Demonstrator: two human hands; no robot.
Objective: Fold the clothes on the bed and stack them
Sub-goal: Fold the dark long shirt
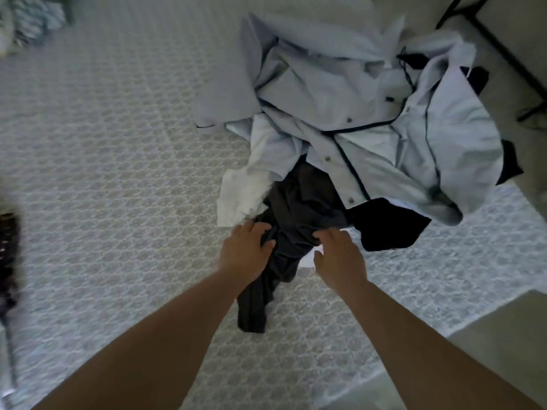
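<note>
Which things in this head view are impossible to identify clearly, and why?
- Dark grey garment, head view: its top lies under the light blue shirt, so its type is unclear.
- Striped item, top left: blurred and cut by the edge.
- Dark object, left edge: cut off and blurred.

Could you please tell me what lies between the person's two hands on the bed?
In the head view, a crumpled dark grey garment lies between the left hand and right hand; both grip its folds, and its tail trails towards the person.
</note>
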